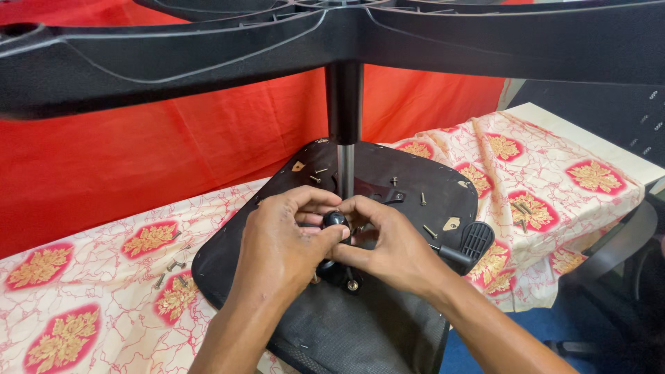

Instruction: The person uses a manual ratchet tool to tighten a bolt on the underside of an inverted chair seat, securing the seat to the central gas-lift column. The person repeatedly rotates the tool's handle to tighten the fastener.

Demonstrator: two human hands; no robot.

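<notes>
An office chair seat lies upside down on a table, its black fabric underside facing up. The gas cylinder rises from the mechanism to the black star base spread across the top of the view. My left hand and my right hand meet at the mechanism. Both pinch a small round black knob between their fingertips. A bolt head shows on the plate just below the hands. A black lever paddle sticks out to the right.
Loose screws lie on the seat and on the cloth at left and at right. A red and cream patterned cloth covers the table. A red curtain hangs behind. Another dark chair stands at right.
</notes>
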